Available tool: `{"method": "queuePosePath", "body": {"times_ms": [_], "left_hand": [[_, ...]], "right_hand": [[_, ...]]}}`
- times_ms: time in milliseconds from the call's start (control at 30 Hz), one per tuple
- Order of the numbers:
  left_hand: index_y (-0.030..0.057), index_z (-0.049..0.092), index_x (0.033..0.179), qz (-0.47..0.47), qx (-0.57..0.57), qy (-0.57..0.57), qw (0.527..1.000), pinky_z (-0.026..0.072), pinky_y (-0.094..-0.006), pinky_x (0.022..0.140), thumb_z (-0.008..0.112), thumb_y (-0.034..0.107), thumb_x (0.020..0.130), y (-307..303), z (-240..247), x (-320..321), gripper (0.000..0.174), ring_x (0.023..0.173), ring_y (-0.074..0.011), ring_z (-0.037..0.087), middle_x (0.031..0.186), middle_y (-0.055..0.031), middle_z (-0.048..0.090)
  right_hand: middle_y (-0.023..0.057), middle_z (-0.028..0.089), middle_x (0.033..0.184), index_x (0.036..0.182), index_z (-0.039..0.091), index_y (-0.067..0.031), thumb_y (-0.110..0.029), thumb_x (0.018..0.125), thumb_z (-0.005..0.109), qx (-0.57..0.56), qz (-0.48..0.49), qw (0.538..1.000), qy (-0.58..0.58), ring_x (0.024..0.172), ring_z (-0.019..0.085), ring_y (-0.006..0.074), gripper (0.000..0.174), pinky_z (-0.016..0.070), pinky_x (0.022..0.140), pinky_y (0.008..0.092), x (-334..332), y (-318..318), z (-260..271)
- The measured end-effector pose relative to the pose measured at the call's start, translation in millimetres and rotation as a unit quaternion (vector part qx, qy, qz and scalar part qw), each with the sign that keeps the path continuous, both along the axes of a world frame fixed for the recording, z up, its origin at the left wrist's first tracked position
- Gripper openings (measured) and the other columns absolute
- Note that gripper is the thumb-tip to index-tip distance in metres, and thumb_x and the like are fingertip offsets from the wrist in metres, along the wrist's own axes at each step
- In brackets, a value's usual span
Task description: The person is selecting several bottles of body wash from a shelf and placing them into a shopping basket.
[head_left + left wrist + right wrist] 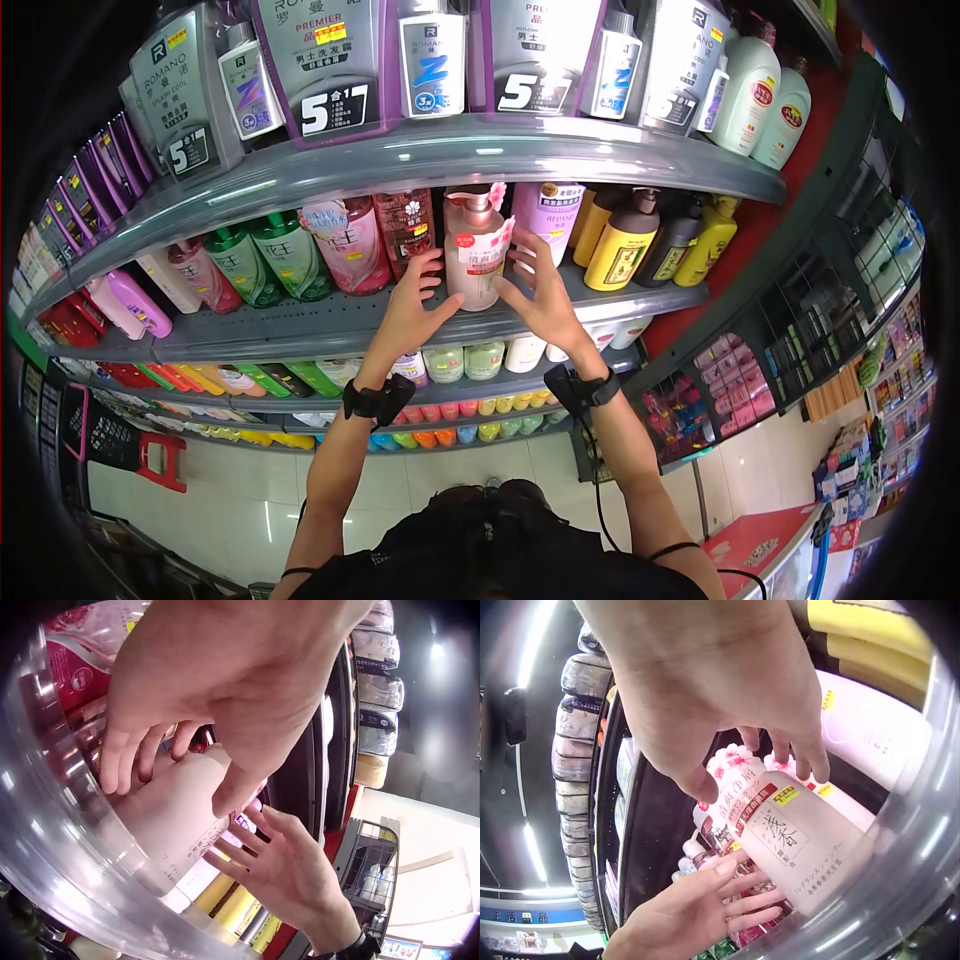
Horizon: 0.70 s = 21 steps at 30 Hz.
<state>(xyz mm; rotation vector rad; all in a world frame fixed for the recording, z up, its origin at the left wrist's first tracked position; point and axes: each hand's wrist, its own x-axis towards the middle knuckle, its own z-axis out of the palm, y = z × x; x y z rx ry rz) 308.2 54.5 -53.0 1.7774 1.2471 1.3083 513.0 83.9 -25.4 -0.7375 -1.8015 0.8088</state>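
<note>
1. On the middle shelf [255, 325], near its front edge, a pale pink pump bottle [477, 270] stands upright, its long axis running from base to pump.
2. To the bottle's left is the left hand [408, 303], fingers parted and loosely bent, gripping nothing; the bottle lies off its thumb and fingertips, toward the person's right.
3. To the bottle's right is the right hand [546, 300], likewise spread and relaxed, palm turned inward; the bottle lies to its left.
4. Between them, the bottle has neither hand plainly nearer; whether a thumb touches it cannot be told.
5. Beyond the fingers, a reddish-brown container [403, 225] and a lilac bottle [548, 212] flank it.
</note>
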Motion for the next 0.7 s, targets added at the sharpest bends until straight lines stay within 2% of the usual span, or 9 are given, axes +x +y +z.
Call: {"method": "queuePosePath", "body": {"times_ms": [67, 133, 167, 267, 333, 400, 600, 700], "left_hand": [[0.0038, 0.026, 0.137, -0.005, -0.003, -0.003, 1.000, 0.0444, -0.0378, 0.094, 0.075, 0.017, 0.077, 6.1, 0.2, 10.3, 0.079, 0.113, -0.0257, 0.052, 0.126, -0.0184, 0.048], [0.0027, 0.024, 0.138, -0.001, -0.002, -0.006, 1.000, 0.0440, -0.0382, 0.095, 0.076, 0.016, 0.076, 12.8, -5.9, 13.6, 0.081, 0.113, -0.0260, 0.052, 0.127, -0.0185, 0.048], [0.0015, 0.023, 0.138, -0.001, -0.002, -0.010, 1.000, 0.0437, -0.0385, 0.096, 0.076, 0.015, 0.075, 15.5, -8.8, 14.2, 0.083, 0.114, -0.0263, 0.052, 0.127, -0.0186, 0.047], [0.0004, 0.025, 0.137, 0.001, -0.019, -0.031, 0.999, 0.0428, -0.0393, 0.097, 0.080, 0.022, 0.069, 18.2, -10.2, 21.8, 0.090, 0.116, -0.0293, 0.052, 0.129, -0.0207, 0.048], [-0.0001, 0.026, 0.137, 0.000, -0.028, -0.040, 0.999, 0.0424, -0.0396, 0.097, 0.082, 0.026, 0.066, 21.0, -10.7, 26.7, 0.094, 0.117, -0.0308, 0.051, 0.129, -0.0218, 0.048], [0.0000, 0.030, 0.134, -0.001, 0.007, -0.028, 1.000, 0.0422, -0.0380, 0.097, 0.084, 0.030, 0.062, 24.5, -11.8, 31.1, 0.096, 0.116, -0.0285, 0.053, 0.126, -0.0207, 0.051], [-0.0006, 0.042, 0.124, 0.024, 0.010, 0.025, 0.999, 0.0452, -0.0372, 0.091, 0.086, 0.027, 0.057, 35.8, -20.4, 32.9, 0.085, 0.106, -0.0267, 0.058, 0.116, -0.0172, 0.058], [-0.0008, 0.045, 0.120, 0.024, 0.005, -0.001, 1.000, 0.0463, -0.0376, 0.088, 0.086, 0.025, 0.057, 27.3, -12.8, 39.2, 0.079, 0.104, -0.0273, 0.059, 0.114, -0.0170, 0.059]], "right_hand": [[0.0215, 0.041, 0.132, 0.135, 0.027, 0.0023, -0.012, 0.081, 0.068, 0.020, 0.009, 1.000, 0.014, 0.120, 0.046, 0.0309, 0.069, 0.0386, 0.101, 0.0393, -1.5, 14.2, -2.3], [0.0230, 0.043, 0.128, 0.134, 0.028, 0.0050, -0.015, 0.080, 0.070, -0.015, 0.076, 0.996, 0.047, 0.120, 0.045, 0.0309, 0.071, 0.0371, 0.102, 0.0375, -5.2, 20.7, -1.3], [0.0230, 0.043, 0.128, 0.134, 0.028, 0.0050, -0.015, 0.080, 0.070, -0.014, 0.080, 0.996, 0.049, 0.120, 0.045, 0.0309, 0.071, 0.0371, 0.102, 0.0375, -7.5, 24.4, -4.4], [0.0233, 0.047, 0.123, 0.131, 0.031, 0.0068, -0.022, 0.076, 0.073, 0.028, 0.031, 0.999, -0.034, 0.117, 0.047, 0.0316, 0.075, 0.0373, 0.100, 0.0377, -10.5, 34.4, -17.0], [0.0232, 0.047, 0.122, 0.130, 0.032, 0.0067, -0.023, 0.074, 0.074, 0.002, 0.027, 0.999, -0.022, 0.117, 0.047, 0.0322, 0.076, 0.0379, 0.099, 0.0381, -10.4, 31.5, -14.3], [0.0231, 0.047, 0.122, 0.130, 0.032, 0.0067, -0.024, 0.073, 0.075, -0.023, 0.023, 0.999, -0.012, 0.116, 0.048, 0.0328, 0.078, 0.0386, 0.099, 0.0385, -9.7, 32.1, -14.4], [0.0220, 0.046, 0.121, 0.129, 0.033, 0.0063, -0.029, 0.069, 0.079, -0.002, -0.024, 1.000, -0.002, 0.113, 0.049, 0.0335, 0.083, 0.0415, 0.095, 0.0389, -7.5, 37.6, -28.2], [0.0221, 0.045, 0.122, 0.129, 0.032, 0.0057, -0.029, 0.068, 0.080, -0.001, -0.021, 1.000, 0.006, 0.113, 0.049, 0.0335, 0.085, 0.0412, 0.095, 0.0394, -3.6, 34.5, -27.7]]}}
